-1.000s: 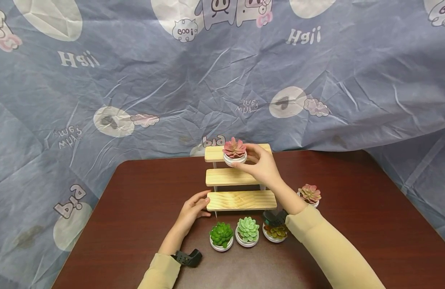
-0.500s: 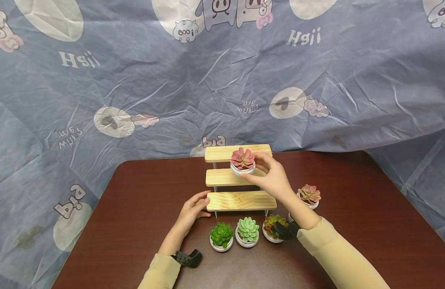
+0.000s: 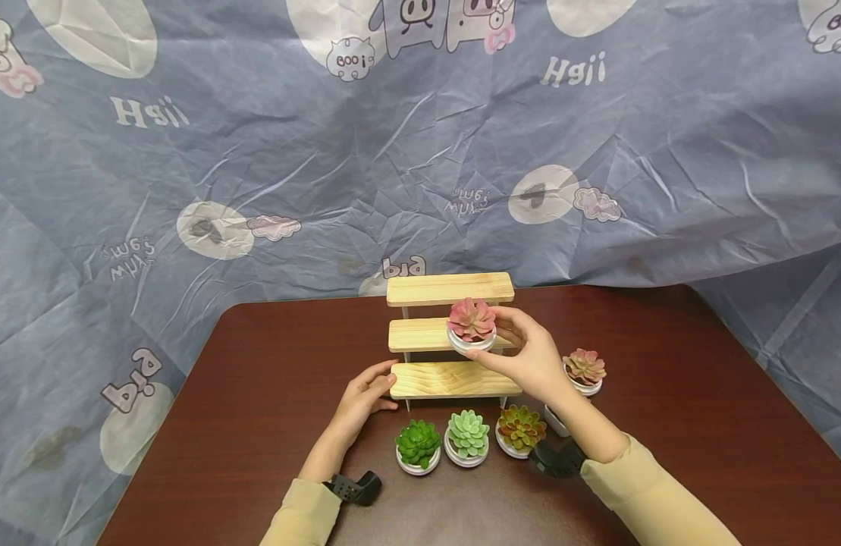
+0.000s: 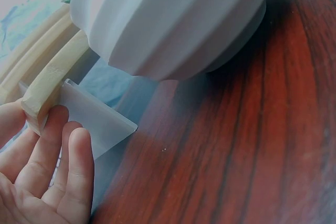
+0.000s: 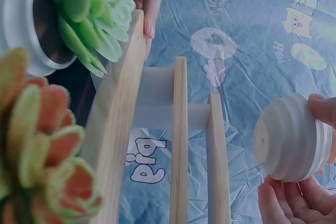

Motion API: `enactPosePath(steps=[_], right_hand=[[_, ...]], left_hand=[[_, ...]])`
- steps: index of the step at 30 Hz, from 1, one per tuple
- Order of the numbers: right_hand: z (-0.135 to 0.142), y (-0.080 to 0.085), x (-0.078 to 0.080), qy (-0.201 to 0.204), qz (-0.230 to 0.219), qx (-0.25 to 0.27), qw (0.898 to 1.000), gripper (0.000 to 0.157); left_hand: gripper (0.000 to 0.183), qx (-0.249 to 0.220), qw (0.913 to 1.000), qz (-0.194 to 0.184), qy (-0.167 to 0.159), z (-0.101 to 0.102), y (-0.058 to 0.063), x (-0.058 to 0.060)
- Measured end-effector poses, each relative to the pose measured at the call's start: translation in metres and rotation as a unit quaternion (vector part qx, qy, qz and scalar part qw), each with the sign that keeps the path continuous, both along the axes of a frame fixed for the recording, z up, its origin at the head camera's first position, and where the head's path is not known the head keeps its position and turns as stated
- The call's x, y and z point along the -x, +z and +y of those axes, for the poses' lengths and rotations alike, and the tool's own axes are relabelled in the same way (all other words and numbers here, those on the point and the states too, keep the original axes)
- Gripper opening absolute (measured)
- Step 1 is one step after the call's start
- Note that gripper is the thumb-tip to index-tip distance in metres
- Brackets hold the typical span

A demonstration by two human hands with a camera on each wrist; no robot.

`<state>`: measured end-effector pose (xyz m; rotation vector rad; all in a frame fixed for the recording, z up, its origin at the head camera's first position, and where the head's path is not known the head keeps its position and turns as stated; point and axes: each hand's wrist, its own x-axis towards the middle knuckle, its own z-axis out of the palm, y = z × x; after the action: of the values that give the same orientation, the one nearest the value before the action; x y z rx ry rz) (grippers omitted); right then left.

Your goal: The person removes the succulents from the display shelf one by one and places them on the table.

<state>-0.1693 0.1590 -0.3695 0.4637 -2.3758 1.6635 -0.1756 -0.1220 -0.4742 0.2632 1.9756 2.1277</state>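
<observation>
Four little potted succulents are sitting on the dark desk (image 3: 270,394): dark green (image 3: 418,444), pale green (image 3: 468,434), orange (image 3: 521,428), pink (image 3: 585,367). A cartoon-printed blue sheet (image 3: 256,152) is hanging behind.

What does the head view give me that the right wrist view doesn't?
Head view only: the whole brown table, the dark green succulent, the second pink succulent at the right, and the pink rosette of the held pot.

Right wrist view only: the underside of that pot, with no shelf touching it.

Both: the right hand with its grip on the pot, the left hand at the wooden stand, and the light green succulent.
</observation>
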Motion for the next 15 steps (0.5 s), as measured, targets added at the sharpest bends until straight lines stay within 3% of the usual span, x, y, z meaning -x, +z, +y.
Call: enactPosePath(steps=[15], right_hand=[[0.013,-0.007,-0.030,-0.008,0.001,0.012,1.000,0.059]], left_hand=[[0.046,0.009,1.0000,0.004,-0.002,-0.001,0.002,0.000]])
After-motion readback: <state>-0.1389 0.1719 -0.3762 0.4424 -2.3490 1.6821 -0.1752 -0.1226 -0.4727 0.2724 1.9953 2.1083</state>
